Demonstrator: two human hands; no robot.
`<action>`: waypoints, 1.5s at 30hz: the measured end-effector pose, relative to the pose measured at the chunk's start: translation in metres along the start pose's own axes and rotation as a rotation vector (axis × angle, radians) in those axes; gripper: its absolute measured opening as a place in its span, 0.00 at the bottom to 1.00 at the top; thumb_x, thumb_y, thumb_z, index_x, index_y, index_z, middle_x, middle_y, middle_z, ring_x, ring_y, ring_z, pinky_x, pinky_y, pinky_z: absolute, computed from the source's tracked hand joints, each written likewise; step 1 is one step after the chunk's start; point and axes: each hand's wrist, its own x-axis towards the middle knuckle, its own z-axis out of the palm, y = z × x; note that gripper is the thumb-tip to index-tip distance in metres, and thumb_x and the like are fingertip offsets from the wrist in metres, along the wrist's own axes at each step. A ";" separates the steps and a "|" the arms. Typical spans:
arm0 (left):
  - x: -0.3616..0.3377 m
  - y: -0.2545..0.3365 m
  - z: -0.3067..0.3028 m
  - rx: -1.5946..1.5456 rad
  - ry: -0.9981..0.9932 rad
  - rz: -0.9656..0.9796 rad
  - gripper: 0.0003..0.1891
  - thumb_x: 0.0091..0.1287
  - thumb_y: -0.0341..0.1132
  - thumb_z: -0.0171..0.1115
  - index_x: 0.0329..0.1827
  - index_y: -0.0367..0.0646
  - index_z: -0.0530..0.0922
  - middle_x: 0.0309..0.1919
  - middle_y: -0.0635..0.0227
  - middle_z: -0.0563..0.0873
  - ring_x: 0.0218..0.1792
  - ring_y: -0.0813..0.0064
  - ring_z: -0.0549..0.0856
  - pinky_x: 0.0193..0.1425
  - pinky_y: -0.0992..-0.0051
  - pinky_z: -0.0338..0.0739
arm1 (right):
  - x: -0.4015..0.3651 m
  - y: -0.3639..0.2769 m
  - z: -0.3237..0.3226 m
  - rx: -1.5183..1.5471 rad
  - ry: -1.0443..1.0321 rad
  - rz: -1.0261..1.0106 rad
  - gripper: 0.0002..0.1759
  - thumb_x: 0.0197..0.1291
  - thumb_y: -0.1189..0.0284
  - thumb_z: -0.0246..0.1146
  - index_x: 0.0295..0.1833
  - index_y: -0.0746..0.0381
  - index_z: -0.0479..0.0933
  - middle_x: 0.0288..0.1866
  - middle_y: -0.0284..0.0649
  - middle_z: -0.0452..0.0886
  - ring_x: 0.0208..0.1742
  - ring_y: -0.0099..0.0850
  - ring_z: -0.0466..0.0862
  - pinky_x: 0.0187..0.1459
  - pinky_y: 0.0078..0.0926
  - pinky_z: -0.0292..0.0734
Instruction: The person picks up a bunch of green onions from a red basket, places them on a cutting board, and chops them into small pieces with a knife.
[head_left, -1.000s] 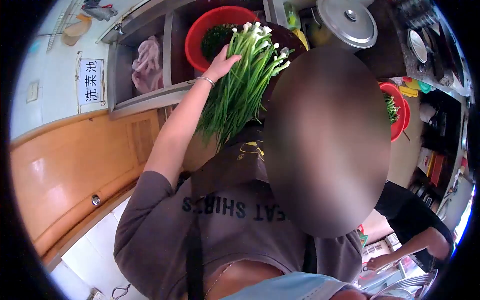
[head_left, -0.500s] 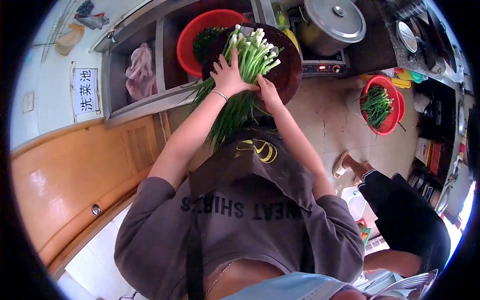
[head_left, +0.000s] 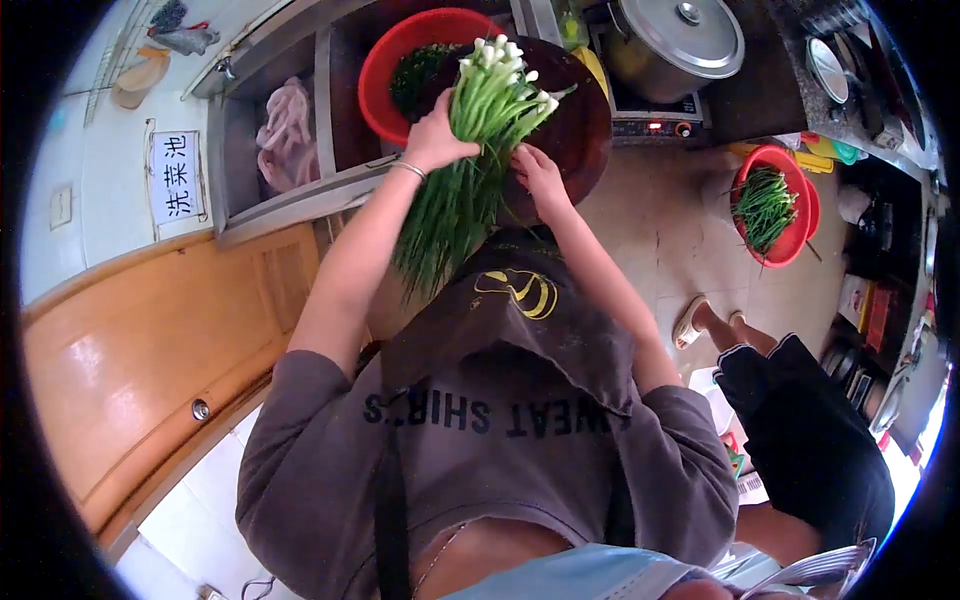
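Scallions (head_left: pixel 490 105) lay bunched at the left hand (head_left: pixel 437 140), bulbs (head_left: pixel 492 52) pointing beyond it over a dark round board (head_left: pixel 580 125), leaves (head_left: pixel 440 240) hanging back toward the apron (head_left: pixel 450 335). Left hand was clasped round the bunch's near side, thumb across the stalks. Right hand (head_left: pixel 543 182) was at the opposite edge, fingers curled in; from where I stood, couldn't tell whether they pinched a stalk. Beyond the left hand: red basin (head_left: pixel 376 85), chopped greens (head_left: pixel 415 80) inside. Beyond the right hand: lidded pot (head_left: pixel 640 72); well off to its right, red bowl (head_left: pixel 778 155). Risk, my guess: outer stalks slipping out if the left grip slackened, or overhanging leaves dragging the bunch off the board.
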 end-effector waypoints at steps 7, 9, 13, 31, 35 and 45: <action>0.033 -0.053 -0.010 -0.548 -0.216 0.122 0.43 0.47 0.32 0.75 0.69 0.40 0.65 0.59 0.65 0.78 0.56 0.71 0.78 0.66 0.72 0.68 | 0.014 0.012 0.011 -0.044 0.129 -0.024 0.28 0.67 0.63 0.59 0.66 0.68 0.67 0.53 0.39 0.79 0.54 0.28 0.78 0.53 0.28 0.74; 0.037 -0.056 -0.013 -0.556 -0.267 0.104 0.41 0.47 0.32 0.76 0.67 0.40 0.67 0.57 0.65 0.80 0.56 0.71 0.78 0.66 0.72 0.68 | 0.023 0.003 0.019 -0.052 0.083 0.022 0.26 0.67 0.63 0.59 0.65 0.67 0.68 0.51 0.38 0.80 0.53 0.28 0.78 0.52 0.28 0.74; 0.042 -0.070 -0.014 -0.610 -0.333 0.091 0.37 0.47 0.32 0.76 0.63 0.40 0.71 0.52 0.66 0.82 0.54 0.72 0.79 0.65 0.71 0.69 | 0.027 0.003 0.044 -0.074 0.056 0.047 0.24 0.65 0.61 0.60 0.59 0.67 0.74 0.50 0.40 0.81 0.49 0.29 0.79 0.51 0.28 0.72; 0.036 -0.069 -0.030 -0.739 -0.284 0.230 0.51 0.50 0.40 0.79 0.75 0.44 0.55 0.63 0.65 0.73 0.63 0.72 0.73 0.68 0.68 0.68 | -0.004 -0.062 0.117 -0.080 -0.159 0.012 0.52 0.63 0.40 0.55 0.75 0.70 0.48 0.71 0.48 0.64 0.70 0.35 0.64 0.68 0.30 0.59; 0.041 -0.081 -0.029 -0.808 -0.232 0.216 0.52 0.46 0.36 0.81 0.73 0.39 0.56 0.63 0.62 0.73 0.62 0.71 0.74 0.68 0.70 0.67 | 0.010 -0.063 0.130 -0.125 -0.232 0.002 0.54 0.62 0.40 0.57 0.72 0.78 0.49 0.66 0.53 0.69 0.66 0.36 0.69 0.66 0.29 0.63; 0.050 -0.091 -0.017 -0.702 -0.149 0.230 0.48 0.41 0.34 0.82 0.67 0.36 0.64 0.58 0.63 0.77 0.58 0.71 0.77 0.66 0.72 0.69 | 0.037 -0.026 0.082 -0.341 0.108 -0.139 0.21 0.64 0.58 0.57 0.44 0.67 0.81 0.34 0.50 0.84 0.39 0.40 0.86 0.41 0.34 0.79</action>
